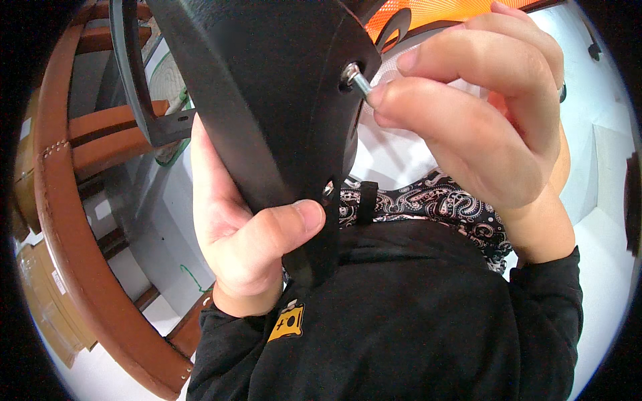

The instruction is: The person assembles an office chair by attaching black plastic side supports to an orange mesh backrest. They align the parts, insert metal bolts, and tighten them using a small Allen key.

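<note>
Left hand (pixel 247 234) wraps the lower edge of a black panel (pixel 267 100) held up close in front of the chest, thumb pressed on its face. Right hand (pixel 468 120) pinches a small silver screw (pixel 361 81) between thumb and forefinger, its tip seated in a hole near the panel's right edge. Panel looks rigid moulded plastic, likely light for its bulk, matte so not slippery; best gripped at the edge as now. Screw is tiny, smooth, easy to drop. Yellow patch (pixel 287 322) on the black sleeve near the left wrist. Cardboard boxes (pixel 40 287) at far left, behind a curved brown wooden frame (pixel 80 267). Orange mesh (pixel 441 10) up top.
</note>
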Motion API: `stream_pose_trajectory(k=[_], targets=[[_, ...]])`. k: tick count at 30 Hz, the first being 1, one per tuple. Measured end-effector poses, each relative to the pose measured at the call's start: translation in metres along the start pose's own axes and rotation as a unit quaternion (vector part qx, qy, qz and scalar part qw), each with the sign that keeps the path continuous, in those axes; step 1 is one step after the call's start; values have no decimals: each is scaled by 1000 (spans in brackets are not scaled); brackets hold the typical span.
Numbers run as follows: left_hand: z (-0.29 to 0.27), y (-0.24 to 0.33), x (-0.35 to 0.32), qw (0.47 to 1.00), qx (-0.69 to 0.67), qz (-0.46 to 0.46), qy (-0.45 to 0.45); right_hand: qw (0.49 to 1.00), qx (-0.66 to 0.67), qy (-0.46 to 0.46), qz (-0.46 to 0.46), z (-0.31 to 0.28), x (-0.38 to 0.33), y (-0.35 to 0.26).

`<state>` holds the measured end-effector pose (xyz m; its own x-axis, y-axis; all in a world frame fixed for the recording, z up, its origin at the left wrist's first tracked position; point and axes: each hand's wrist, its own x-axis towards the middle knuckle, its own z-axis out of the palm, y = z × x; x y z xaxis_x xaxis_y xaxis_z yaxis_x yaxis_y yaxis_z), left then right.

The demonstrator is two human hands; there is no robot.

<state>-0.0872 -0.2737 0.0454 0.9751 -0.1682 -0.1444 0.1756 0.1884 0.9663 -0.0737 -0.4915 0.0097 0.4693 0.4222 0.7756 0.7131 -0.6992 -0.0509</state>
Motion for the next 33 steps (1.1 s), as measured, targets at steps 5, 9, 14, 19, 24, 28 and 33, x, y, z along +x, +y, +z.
stream_pose_trajectory(k=[5,9,14,19,24,28,33], targets=[[1,-3,0,1000,-23,13,3,999,-20,-25,-15,-6,10,0],[-3,-7,3,998,35,49,-18,998,-39,-43,-33,-13,19,-3],[-11,-6,4,995,48,59,-57,994,-67,-61,-59,-23,28,-4],[-10,-12,5,990,-48,70,-110,989,-95,-65,-91,-32,34,0],[-9,-2,-2,988,-84,7,-126,985,-129,-47,-106,-33,34,-3],[-6,2,1,990,-53,-4,-131,984,-139,-49,-97,-31,24,0],[-5,3,2,990,-33,14,-137,984,-128,6,-125,-15,13,15]])
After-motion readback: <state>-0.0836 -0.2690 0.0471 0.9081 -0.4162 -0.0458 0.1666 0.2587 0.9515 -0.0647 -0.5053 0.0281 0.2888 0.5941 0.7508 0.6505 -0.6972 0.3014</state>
